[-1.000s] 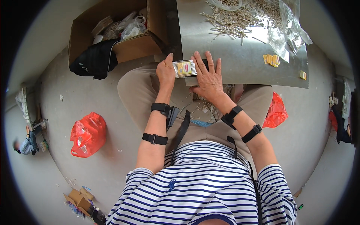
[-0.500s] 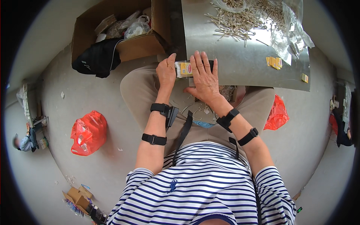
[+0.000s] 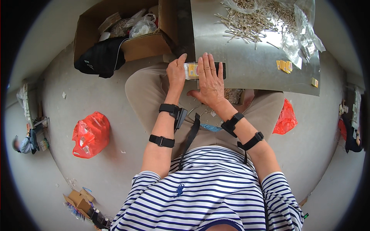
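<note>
Two hands (image 3: 194, 75), maybe gripping stick packet (image 3: 191, 71)

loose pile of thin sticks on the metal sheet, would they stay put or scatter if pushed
The sticks look thin and light, lying loose and crisscrossed, so a push would probably scatter them. The metal sheet looks smooth and shiny, so they would likely slide easily. Being slender, they may roll or snap if pressed hard.

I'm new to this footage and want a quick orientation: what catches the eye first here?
Both hands, left hand and right hand, grip a small packet at the metal sheet's near edge. Pale thin sticks lie heaped farther up the sheet, and a bright red bag sits on the floor at left.
</note>
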Demonstrator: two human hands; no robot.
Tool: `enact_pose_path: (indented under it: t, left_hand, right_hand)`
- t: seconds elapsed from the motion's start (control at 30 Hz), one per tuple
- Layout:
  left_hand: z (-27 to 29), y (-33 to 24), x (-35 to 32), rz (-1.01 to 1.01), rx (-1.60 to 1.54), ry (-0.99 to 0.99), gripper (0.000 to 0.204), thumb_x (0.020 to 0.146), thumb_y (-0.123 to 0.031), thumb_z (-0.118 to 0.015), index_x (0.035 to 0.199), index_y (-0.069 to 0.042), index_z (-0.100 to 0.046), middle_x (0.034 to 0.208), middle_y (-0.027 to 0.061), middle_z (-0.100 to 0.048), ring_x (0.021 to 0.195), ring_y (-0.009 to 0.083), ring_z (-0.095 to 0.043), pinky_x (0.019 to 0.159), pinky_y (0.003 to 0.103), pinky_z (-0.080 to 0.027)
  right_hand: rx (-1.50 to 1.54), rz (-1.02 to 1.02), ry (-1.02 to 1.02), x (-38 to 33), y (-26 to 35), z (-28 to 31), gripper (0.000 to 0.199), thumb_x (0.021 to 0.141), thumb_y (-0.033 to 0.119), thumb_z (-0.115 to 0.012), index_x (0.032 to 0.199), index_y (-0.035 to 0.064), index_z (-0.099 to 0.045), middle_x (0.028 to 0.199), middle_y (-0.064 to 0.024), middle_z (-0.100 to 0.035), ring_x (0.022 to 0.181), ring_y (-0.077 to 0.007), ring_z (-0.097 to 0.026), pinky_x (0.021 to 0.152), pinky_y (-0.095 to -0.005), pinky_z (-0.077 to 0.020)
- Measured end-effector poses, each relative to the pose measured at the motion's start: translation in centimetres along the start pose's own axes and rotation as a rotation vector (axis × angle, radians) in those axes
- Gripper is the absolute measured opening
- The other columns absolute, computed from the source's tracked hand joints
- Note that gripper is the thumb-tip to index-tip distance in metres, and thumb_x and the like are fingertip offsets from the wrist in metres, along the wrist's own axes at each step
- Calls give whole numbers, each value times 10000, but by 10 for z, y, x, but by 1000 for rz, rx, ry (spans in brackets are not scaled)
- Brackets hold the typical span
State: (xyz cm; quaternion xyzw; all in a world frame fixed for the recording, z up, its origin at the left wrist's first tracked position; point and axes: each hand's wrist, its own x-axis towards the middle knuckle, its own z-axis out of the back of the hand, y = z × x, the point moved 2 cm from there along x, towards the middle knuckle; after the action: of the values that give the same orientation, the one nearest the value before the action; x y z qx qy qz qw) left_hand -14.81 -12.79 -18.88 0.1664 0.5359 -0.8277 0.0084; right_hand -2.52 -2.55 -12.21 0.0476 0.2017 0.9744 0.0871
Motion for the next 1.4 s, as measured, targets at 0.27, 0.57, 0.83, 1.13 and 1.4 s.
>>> enact_pose_path:
  t: [0.27, 0.57, 0.83, 1.13, 1.4]
  left_hand:
    - [2, 5, 1, 94, -130, 78, 592, 985, -479, -610, 852, 94, -682, 768, 208, -676, 726, 254, -614, 761, 405, -487]
    - [-2, 3, -2, 103, -148, 19, 607, 992, -484, -616, 807, 94, -647, 730, 180, -636, 697, 233, -560, 734, 407, -479]
    - [-1, 6, 1, 59, -188, 53, 586, 1000, -461, -607, 785, 83, -650, 728, 145, -640, 689, 211, -559, 708, 391, -469]
    - [71, -37, 5, -148, -200, -200, 218, 942, -223, -715, 907, -11, -681, 786, 50, -655, 702, 155, -619, 650, 313, -488]
    - [-25, -129, 4, -724, 283, 82, 189, 791, -85, -752, 968, -42, -703, 917, 120, -656, 833, 287, -644, 778, 385, -522]
  right_hand:
    - [67, 2, 12, -1, -5, 2, 1328, 572, 519, -902, 1581, -32, -237, 1661, -227, -216, 1565, -382, -151, 1228, -635, -94]
    - [-73, -101, -16, -18, -10, -1, 1371, 552, 611, -883, 1593, -11, -242, 1679, -169, -201, 1565, -390, -124, 1206, -674, -97]
    - [-73, -60, -12, -15, -11, 7, 1238, 603, 578, -873, 1562, 8, -337, 1667, -138, -244, 1551, -399, -156, 1191, -691, -133]
    - [-73, -88, -513, 27, -82, 52, 485, 829, 211, -764, 1246, -1, -639, 1252, -230, -602, 1108, -427, -537, 940, -496, -479]
    - [46, -133, -457, 51, -115, 36, 147, 812, 105, -726, 906, 47, -630, 985, -140, -568, 999, -359, -566, 855, -464, -483]
